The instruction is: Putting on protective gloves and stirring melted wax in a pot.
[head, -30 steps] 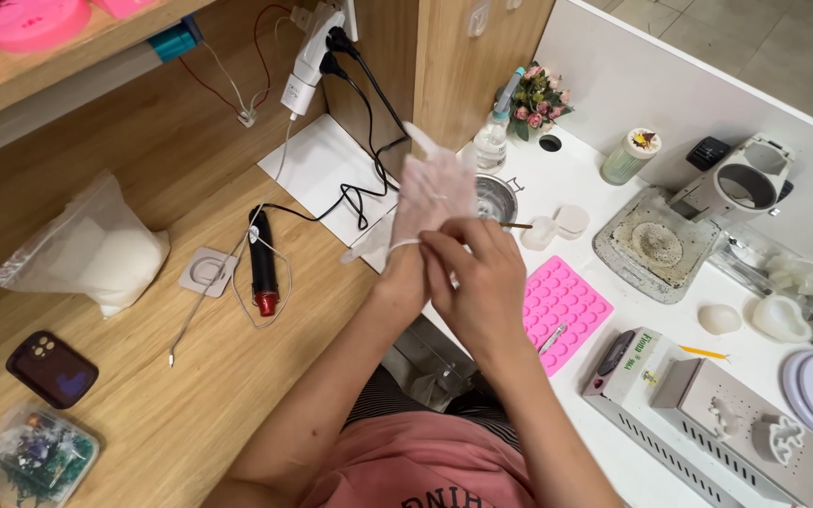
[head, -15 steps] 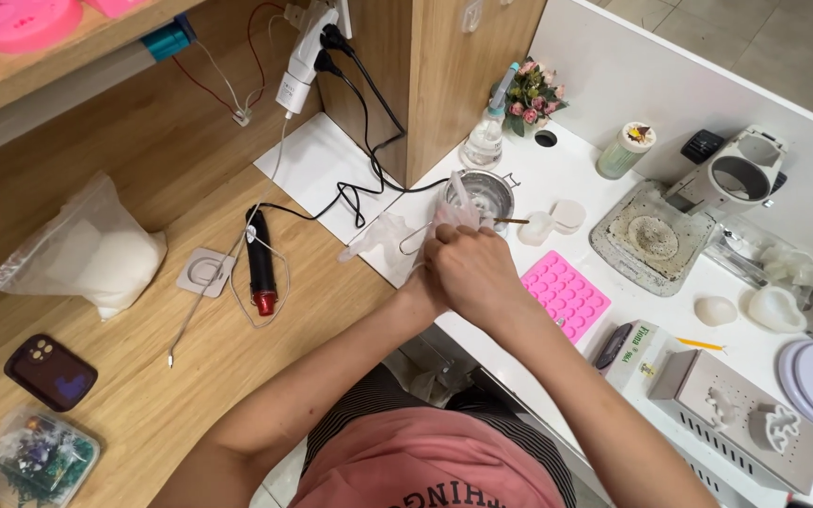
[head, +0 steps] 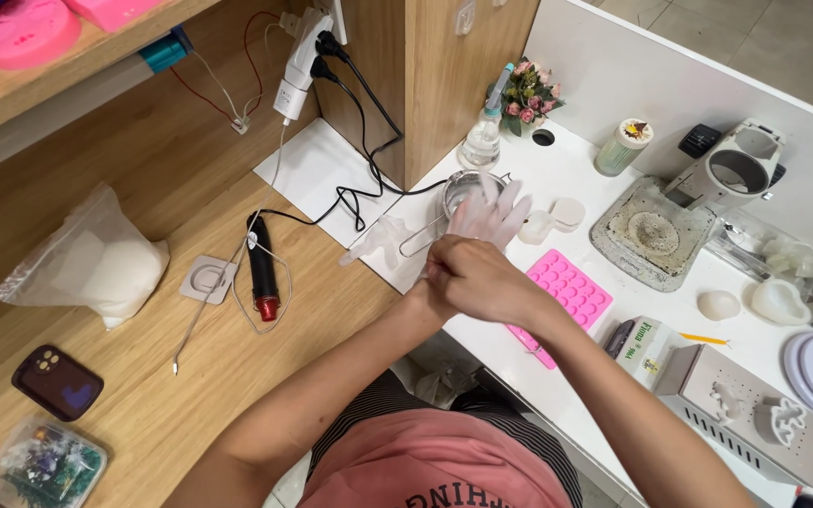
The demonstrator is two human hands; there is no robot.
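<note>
One thin, see-through glove (head: 491,212) covers your left hand (head: 482,221), fingers spread wide; your right hand (head: 472,277) pinches its cuff above the white worktop (head: 566,179).

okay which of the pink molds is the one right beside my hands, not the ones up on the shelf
The flat pink silicone mold with rows of small cavities, lying on the white table just past your right hand. The other pink molds are thick rounded blocks on the wooden shelf.

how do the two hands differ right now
The left hand wears a thin clear glove; the right hand is bare. The left hand's fingers spread out above the metal pot; the right hand curls around the left wrist at the glove's cuff. Both meet over the white counter.
</note>
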